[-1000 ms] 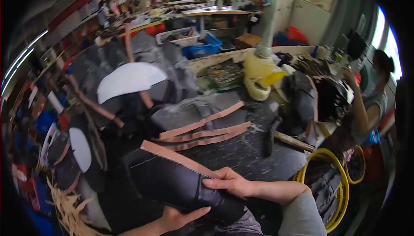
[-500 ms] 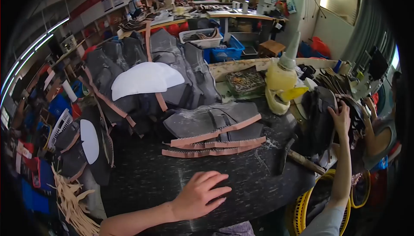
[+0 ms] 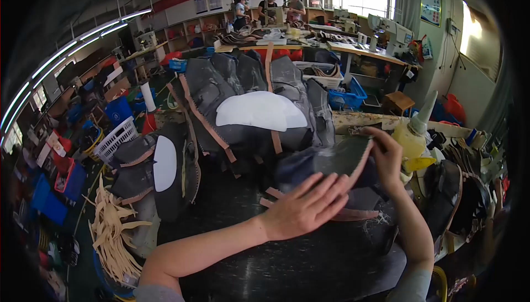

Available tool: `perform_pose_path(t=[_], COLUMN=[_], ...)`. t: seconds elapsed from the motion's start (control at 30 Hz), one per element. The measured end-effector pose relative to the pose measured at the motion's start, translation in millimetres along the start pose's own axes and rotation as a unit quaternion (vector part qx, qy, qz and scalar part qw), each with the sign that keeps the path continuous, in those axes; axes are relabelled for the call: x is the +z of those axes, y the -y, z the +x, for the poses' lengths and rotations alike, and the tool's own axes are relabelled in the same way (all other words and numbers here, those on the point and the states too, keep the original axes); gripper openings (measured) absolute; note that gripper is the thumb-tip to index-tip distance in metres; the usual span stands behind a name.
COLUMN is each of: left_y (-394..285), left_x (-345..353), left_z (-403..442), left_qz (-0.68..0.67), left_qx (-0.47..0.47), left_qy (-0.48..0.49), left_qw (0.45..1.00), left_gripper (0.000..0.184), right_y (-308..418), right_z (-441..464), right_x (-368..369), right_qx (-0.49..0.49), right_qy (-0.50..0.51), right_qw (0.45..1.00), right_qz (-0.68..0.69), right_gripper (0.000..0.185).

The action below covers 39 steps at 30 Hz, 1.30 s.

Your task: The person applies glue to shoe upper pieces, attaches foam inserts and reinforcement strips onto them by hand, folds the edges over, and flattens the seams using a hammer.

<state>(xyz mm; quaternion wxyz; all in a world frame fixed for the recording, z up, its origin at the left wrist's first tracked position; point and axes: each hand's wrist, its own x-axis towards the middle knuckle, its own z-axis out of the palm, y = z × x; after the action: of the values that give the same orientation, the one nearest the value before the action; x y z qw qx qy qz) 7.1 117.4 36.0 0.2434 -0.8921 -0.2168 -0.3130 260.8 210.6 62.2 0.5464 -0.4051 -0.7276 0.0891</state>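
"Where are you holding the dark piece?"
"At my one o'clock. My right hand is gripping its pink-edged far end."
"And your left hand?"
"It's lying open over the near edge, at my right hand's eight o'clock."

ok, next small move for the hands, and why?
Probably lift the dark piece clear, toward the body: the right hand holds its tilted-up pink edge, the left hand is at its near end, and another pink strip lies beneath.
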Motion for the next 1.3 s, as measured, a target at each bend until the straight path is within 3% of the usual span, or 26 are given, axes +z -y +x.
perform_pose_path(t=[0.03,0.1,0.13,0.23,0.27,0.3,0.33,0.4,0.47,0.53,0.6,0.7,0.77,0.83,0.9,0.93,1.0,1.1,1.2,1.23,1.3], left_y=[-12,-15,-10,-5,1,7,14,43,60,78,82,85,101,126,146,154,154,149,154,155,156], left_x=[6,24,36,43,31,11,-11,-57,-96,-125,-142,-130,-103,-71,-42,-32,-20,1,36,39,44], left_z=[-3,-7,-15,-52,-67,-84,-103,-155,-185,-204,-197,-162,-134,-103,-86,-76,-57,-36,-29,-25,-20], left_qz=[-0.012,-0.021,0.054,-0.008,0.006,-0.151,-0.299,0.022,0.051,0.088,0.108,0.08,0.018,0.007,0.019,0.032,0.012,-0.042,-0.016,-0.015,-0.014], left_qx=[0.018,0.009,0.031,-0.069,-0.075,-0.17,-0.258,-0.203,-0.322,-0.395,-0.393,-0.305,-0.295,-0.305,-0.308,-0.316,-0.269,-0.274,-0.291,-0.299,-0.308], left_qy=[0.012,0.038,0.081,0.088,0.05,-0.018,-0.089,0.06,-0.004,-0.059,-0.058,-0.04,-0.055,-0.069,-0.096,-0.117,-0.105,-0.108,-0.146,-0.151,-0.158], left_qw=[1.0,0.999,0.995,0.994,0.996,0.974,0.914,0.977,0.945,0.912,0.911,0.948,0.954,0.95,0.946,0.941,0.957,0.955,0.945,0.942,0.938], left_gripper=[0.046,0.047,0.051,0.051,0.048,0.043,0.038,0.028,0.009,0.011,0.011,0.016,0.034,0.056,0.059,0.061,0.059,0.058,0.058,0.058,0.058], right_y=[8,44,58,98,111,123,139,179,184,186,184,174,164,116,69,47,17,38,0,8,12], right_z=[9,20,21,-20,-53,-85,-105,-135,-139,-136,-129,-101,-29,32,67,74,79,86,93,98,92], right_x=[-13,-33,-46,-65,-49,-39,-11,32,50,62,63,71,94,132,158,165,181,171,182,173,171], right_qx=[-0.002,-0.107,-0.155,-0.238,-0.205,-0.271,-0.318,-0.222,-0.223,-0.219,-0.201,-0.188,-0.185,-0.268,-0.283,-0.288,-0.156,-0.071,-0.15,-0.153,-0.209], right_qy=[-0.05,-0.166,-0.206,-0.243,-0.188,-0.061,0.036,0.335,0.359,0.405,0.439,0.494,0.321,0.182,0.092,0.086,0.103,0.195,0.135,0.233,0.215], right_qw=[0.999,0.974,0.952,0.894,0.923,0.925,0.931,0.916,0.905,0.883,0.869,0.838,0.928,0.942,0.932,0.931,0.979,0.978,0.977,0.958,0.948], right_qz=[-0.005,-0.108,-0.163,-0.293,-0.267,-0.258,-0.173,0.015,0.052,0.094,0.111,0.137,0.026,-0.086,-0.206,-0.207,-0.076,-0.018,-0.071,-0.071,-0.107], right_gripper=[0.034,0.037,0.038,0.039,0.037,0.029,0.022,0.024,0.023,0.022,0.02,0.019,0.019,0.039,0.055,0.055,0.063,0.067,0.075,0.074,0.074])
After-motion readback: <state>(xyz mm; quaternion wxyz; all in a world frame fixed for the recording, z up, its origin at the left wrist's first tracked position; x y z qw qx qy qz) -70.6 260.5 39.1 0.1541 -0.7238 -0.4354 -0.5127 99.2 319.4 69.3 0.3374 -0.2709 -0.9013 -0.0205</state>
